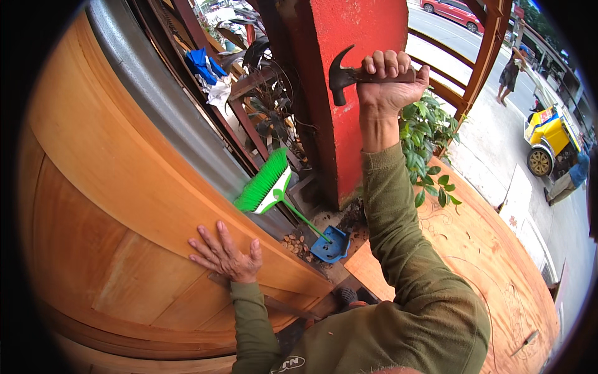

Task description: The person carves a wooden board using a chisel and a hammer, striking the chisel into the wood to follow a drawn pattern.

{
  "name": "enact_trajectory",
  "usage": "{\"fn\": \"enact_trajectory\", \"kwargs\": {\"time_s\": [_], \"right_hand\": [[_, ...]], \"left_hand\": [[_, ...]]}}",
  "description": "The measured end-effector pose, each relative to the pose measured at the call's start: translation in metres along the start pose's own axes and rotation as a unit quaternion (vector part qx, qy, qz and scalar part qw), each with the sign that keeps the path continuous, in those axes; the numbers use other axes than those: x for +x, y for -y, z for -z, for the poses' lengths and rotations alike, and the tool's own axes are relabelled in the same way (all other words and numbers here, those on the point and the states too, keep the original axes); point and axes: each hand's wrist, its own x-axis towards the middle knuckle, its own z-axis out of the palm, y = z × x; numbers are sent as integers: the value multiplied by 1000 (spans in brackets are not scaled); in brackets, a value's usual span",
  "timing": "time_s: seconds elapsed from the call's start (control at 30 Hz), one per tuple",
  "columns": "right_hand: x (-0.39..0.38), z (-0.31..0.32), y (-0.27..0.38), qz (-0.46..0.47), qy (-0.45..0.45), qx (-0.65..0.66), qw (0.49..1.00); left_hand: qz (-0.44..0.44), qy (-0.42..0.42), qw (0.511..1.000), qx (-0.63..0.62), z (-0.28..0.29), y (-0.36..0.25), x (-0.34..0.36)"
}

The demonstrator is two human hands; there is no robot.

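My right hand (392,84) is raised high in front of a red post, its fingers wrapped round the handle of a claw hammer (341,76). The dark hammer head points left, claw up and striking face down. Lower on the left, my left hand (228,254) lies with fingers spread on a large panelled wooden door (156,206). Its fingertips rest on the pale brown frame beside an inset panel. Something thin and dark shows just under the left wrist, too hidden to name.
The red post (367,31) stands ahead. A green broom (265,184) and blue dustpan (332,244) are beyond the door. On the right lies a carved wooden panel (492,268), with a leafy plant (430,137) above it. People and a yellow vehicle (551,131) are outside by the road.
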Motion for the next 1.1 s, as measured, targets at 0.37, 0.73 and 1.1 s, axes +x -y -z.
{"fn": "enact_trajectory", "kwargs": {"time_s": [0.37, 0.73, 1.1], "right_hand": [[-244, -129, 52, -86, -34, -192, 977], [-327, -195, 69, -114, -3, -210, 971], [-347, -214, 86, -120, 10, -314, 942]], "left_hand": [[69, 92, 832, -543, 89, -72, -26], [253, 281, 335, -863, 158, -112, -57], [253, 179, 307, -900, 162, -123, -77]]}}
